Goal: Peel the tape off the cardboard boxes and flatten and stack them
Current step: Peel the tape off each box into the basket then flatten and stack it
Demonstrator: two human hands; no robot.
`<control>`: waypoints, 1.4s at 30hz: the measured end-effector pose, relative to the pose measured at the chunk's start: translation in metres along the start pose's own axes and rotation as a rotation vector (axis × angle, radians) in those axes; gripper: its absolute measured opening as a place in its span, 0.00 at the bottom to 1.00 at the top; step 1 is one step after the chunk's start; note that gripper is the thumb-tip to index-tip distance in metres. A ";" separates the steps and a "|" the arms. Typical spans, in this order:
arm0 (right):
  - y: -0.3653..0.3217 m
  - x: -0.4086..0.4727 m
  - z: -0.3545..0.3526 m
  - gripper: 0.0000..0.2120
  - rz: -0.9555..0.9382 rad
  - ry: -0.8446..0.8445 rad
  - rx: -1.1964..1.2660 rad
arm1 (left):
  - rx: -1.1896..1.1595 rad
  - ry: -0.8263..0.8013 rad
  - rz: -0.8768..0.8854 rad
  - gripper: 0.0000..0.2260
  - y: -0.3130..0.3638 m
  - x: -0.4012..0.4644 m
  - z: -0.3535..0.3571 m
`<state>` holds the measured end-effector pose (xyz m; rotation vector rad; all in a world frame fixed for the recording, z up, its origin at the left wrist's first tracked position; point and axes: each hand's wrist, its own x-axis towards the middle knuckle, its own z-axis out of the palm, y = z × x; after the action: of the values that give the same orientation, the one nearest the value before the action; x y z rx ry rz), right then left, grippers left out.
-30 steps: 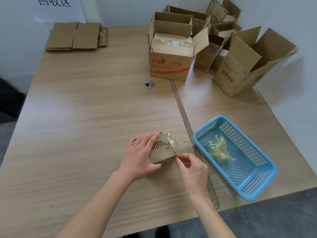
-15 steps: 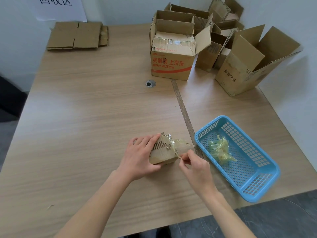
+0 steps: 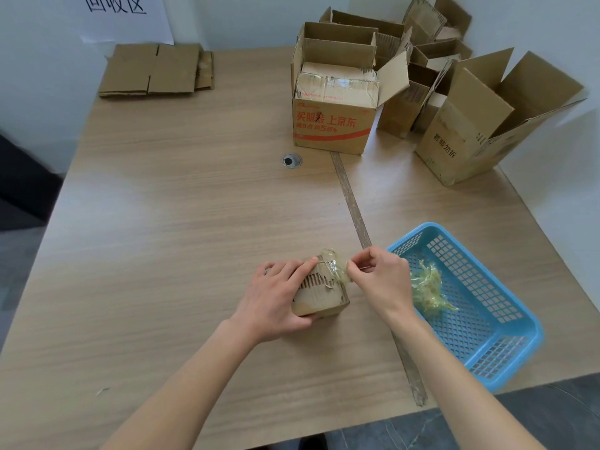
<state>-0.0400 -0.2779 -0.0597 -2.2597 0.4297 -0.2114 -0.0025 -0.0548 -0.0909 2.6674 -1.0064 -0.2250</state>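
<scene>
A small worn cardboard box [image 3: 319, 295] stands on the wooden table [image 3: 194, 222] near its front edge. My left hand [image 3: 276, 295] grips the box from the left, fingers over its top. A strip of clear yellowish tape [image 3: 334, 267] curls up from the box's top right corner. My right hand [image 3: 378, 274] pinches the loose end of that tape just right of the box. A flattened cardboard stack [image 3: 157, 70] lies at the table's far left corner.
A blue plastic basket [image 3: 506, 345] at the right holds a wad of peeled tape [image 3: 428, 289]. Several open boxes crowd the far right, among them one with red print [image 3: 331, 125] and a tall tilted one [image 3: 470, 138]. A cable hole [image 3: 291, 160] sits mid-table.
My right hand rose from the box's lower right side to its top right corner, drawing the tape upward. My left hand kept its hold on the box.
</scene>
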 end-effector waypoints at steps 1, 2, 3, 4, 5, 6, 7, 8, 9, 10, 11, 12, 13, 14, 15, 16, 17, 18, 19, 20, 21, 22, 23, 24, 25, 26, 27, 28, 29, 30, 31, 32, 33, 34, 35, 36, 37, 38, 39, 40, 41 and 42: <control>0.000 -0.002 0.002 0.02 -0.031 -0.035 0.014 | 0.001 0.002 -0.001 0.46 -0.001 0.000 0.001; 0.000 -0.005 0.001 0.01 -0.076 -0.076 0.024 | 0.002 0.001 -0.001 0.46 -0.001 -0.001 0.001; 0.002 -0.009 -0.002 0.03 -0.120 -0.115 0.032 | 0.003 0.001 0.001 0.46 -0.001 -0.001 0.001; 0.005 -0.011 -0.006 0.06 -0.149 -0.157 0.048 | 0.002 0.001 0.004 0.46 -0.001 -0.002 0.001; 0.007 -0.013 -0.011 0.08 -0.163 -0.205 0.068 | 0.001 0.003 0.008 0.46 -0.001 -0.002 0.001; 0.010 -0.014 -0.017 0.10 -0.179 -0.256 0.078 | -0.001 0.006 0.012 0.46 -0.001 -0.001 0.002; 0.012 -0.014 -0.022 0.11 -0.204 -0.309 0.081 | -0.004 0.008 0.013 0.46 -0.001 -0.001 0.002; 0.014 -0.015 -0.026 0.12 -0.224 -0.366 0.089 | -0.007 0.009 0.014 0.46 -0.002 0.000 0.003; 0.016 -0.015 -0.029 0.13 -0.231 -0.423 0.113 | -0.009 0.011 0.014 0.46 -0.002 0.000 0.003; 0.016 -0.015 -0.030 0.13 -0.224 -0.469 0.148 | -0.010 0.015 0.015 0.46 -0.002 0.000 0.004; 0.016 -0.016 -0.030 0.12 -0.203 -0.491 0.189 | -0.012 0.020 0.015 0.46 -0.002 0.000 0.004; 0.016 -0.017 -0.027 0.11 -0.178 -0.481 0.223 | -0.016 0.026 0.017 0.45 -0.002 0.000 0.004; 0.015 -0.017 -0.024 0.10 -0.166 -0.437 0.233 | -0.022 0.034 0.021 0.45 -0.002 0.000 0.004; 0.015 -0.017 -0.020 0.09 -0.177 -0.377 0.206 | -0.029 0.042 0.024 0.45 -0.001 0.000 0.005; 0.015 -0.015 -0.016 0.08 -0.206 -0.334 0.159 | -0.035 0.049 0.027 0.44 -0.001 0.000 0.005; 0.016 -0.012 -0.013 0.06 -0.245 -0.320 0.112 | -0.039 0.054 0.030 0.44 -0.001 0.000 0.006; 0.016 -0.009 -0.010 0.06 -0.291 -0.329 0.075 | -0.041 0.057 0.034 0.43 -0.002 0.000 0.006; 0.017 -0.004 -0.009 0.06 -0.328 -0.352 0.050 | -0.041 0.057 0.039 0.43 -0.003 0.000 0.005; 0.018 0.000 -0.008 0.06 -0.343 -0.379 0.040 | -0.045 0.051 0.044 0.43 -0.005 0.000 0.004; 0.019 0.003 -0.007 0.07 -0.336 -0.406 0.041 | -0.055 0.037 0.047 0.43 -0.006 0.001 0.002; 0.019 0.006 -0.006 0.08 -0.316 -0.416 0.054 | -0.065 0.014 0.054 0.43 -0.006 0.001 0.000; 0.019 0.009 -0.005 0.09 -0.284 -0.400 0.071 | -0.071 -0.013 0.071 0.43 -0.006 0.001 -0.002; 0.019 0.013 -0.004 0.10 -0.246 -0.368 0.078 | -0.070 -0.040 0.096 0.43 -0.005 0.001 -0.002; 0.018 0.019 -0.004 0.11 -0.215 -0.340 0.069 | -0.069 -0.060 0.113 0.43 -0.004 0.001 -0.002; 0.017 0.023 -0.003 0.12 -0.194 -0.332 0.063 | -0.071 -0.069 0.116 0.43 -0.003 0.000 -0.002; 0.015 0.027 -0.002 0.11 -0.177 -0.332 0.062 | -0.072 -0.068 0.110 0.43 -0.002 0.000 -0.002; 0.013 0.029 0.000 0.09 -0.155 -0.323 0.073 | -0.070 -0.063 0.104 0.43 -0.002 0.000 -0.002; 0.011 0.030 0.001 0.07 -0.135 -0.288 0.077 | -0.065 -0.057 0.101 0.43 -0.001 0.001 -0.002; 0.010 0.030 0.002 0.05 -0.138 -0.220 0.059 | -0.059 -0.052 0.100 0.43 -0.001 0.001 -0.002; 0.010 0.028 0.002 0.03 -0.176 -0.139 0.013 | -0.057 -0.046 0.099 0.43 -0.001 0.001 -0.001; 0.010 0.024 0.001 0.02 -0.234 -0.074 -0.044 | -0.059 -0.039 0.099 0.43 -0.001 0.001 -0.001; 0.011 0.019 0.000 0.03 -0.298 -0.051 -0.083 | -0.064 -0.032 0.099 0.43 -0.001 0.001 -0.001; 0.013 0.016 -0.002 0.03 -0.353 -0.074 -0.096 | -0.069 -0.027 0.097 0.43 -0.001 0.000 0.000; 0.015 0.012 -0.003 0.04 -0.391 -0.133 -0.088 | -0.072 -0.025 0.095 0.43 -0.001 -0.001 0.001; 0.017 0.009 -0.005 0.06 -0.409 -0.208 -0.072 | -0.072 -0.022 0.095 0.43 -0.001 -0.001 0.001; 0.019 0.007 -0.007 0.08 -0.414 -0.296 -0.056 | -0.070 -0.018 0.096 0.43 -0.001 0.000 0.001; 0.021 0.006 -0.009 0.10 -0.423 -0.379 -0.055 | -0.070 -0.015 0.097 0.43 0.000 0.000 0.001; 0.022 0.006 -0.012 0.12 -0.436 -0.444 -0.079 | -0.073 -0.013 0.098 0.43 0.000 0.000 0.001; 0.024 0.006 -0.014 0.14 -0.440 -0.500 -0.100 | -0.077 -0.013 0.098 0.43 0.001 0.000 0.001; 0.026 0.007 -0.015 0.15 -0.418 -0.557 -0.097 | -0.079 -0.014 0.097 0.43 0.001 0.000 0.001; 0.026 0.007 -0.018 0.16 -0.369 -0.612 -0.074 | -0.079 -0.016 0.094 0.43 0.001 -0.001 0.000; 0.026 0.007 -0.019 0.18 -0.307 -0.661 -0.048 | -0.080 -0.015 0.090 0.43 0.001 -0.001 0.000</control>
<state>-0.0456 -0.3100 -0.0664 -2.2732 -0.2633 0.3913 -0.0038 -0.0551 -0.0908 2.5458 -1.0957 -0.2611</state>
